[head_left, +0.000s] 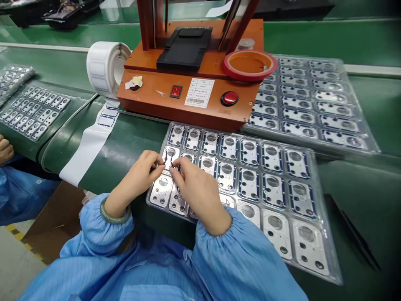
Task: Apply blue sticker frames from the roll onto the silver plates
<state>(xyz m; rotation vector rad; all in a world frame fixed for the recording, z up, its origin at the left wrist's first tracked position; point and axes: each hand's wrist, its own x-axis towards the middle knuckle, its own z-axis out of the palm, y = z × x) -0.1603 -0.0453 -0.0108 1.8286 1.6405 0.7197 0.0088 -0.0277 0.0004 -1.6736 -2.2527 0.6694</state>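
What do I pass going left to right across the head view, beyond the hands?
Tray of metal plates → roll of white labels → orange benchtop machine → second tray of metal plates

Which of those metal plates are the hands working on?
The leftmost plate in the plastic tray's second row: only it has left hand and right hand meeting over it.
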